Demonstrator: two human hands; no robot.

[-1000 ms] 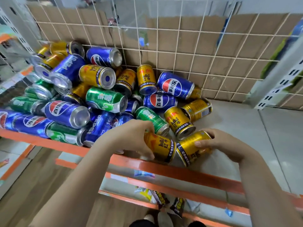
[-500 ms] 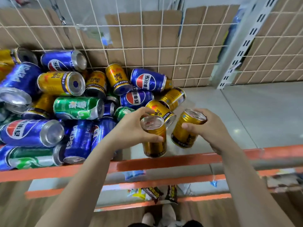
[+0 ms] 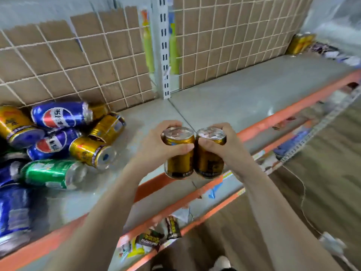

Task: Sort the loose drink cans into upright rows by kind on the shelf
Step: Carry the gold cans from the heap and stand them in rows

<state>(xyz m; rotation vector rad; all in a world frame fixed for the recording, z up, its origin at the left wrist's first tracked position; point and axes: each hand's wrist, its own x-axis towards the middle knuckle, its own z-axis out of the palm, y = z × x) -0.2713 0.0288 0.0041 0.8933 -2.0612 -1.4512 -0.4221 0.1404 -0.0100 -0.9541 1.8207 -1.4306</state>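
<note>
My left hand point(image 3: 156, 145) grips one gold can point(image 3: 178, 161) and my right hand point(image 3: 224, 147) grips a second gold can point(image 3: 209, 163). Both cans are upright, tops up, touching side by side, held above the front edge of the grey shelf point(image 3: 244, 98). At the left lies a heap of loose cans on their sides: blue Pepsi cans point(image 3: 60, 116), gold cans point(image 3: 89, 151) and a green can point(image 3: 50, 174).
A wire grid backed with cardboard point(image 3: 78, 65) closes the shelf's rear, split by a white slotted upright point(image 3: 165, 55). An orange rail point(image 3: 283, 116) runs along the shelf front. Yellow packages point(image 3: 300, 43) sit at the far right back. Snack packets point(image 3: 150, 239) lie on the lower shelf.
Both hands lifted the gold cans off the pile, turned them upright and brought them together. The view swung right, so the heap now sits at the left.
</note>
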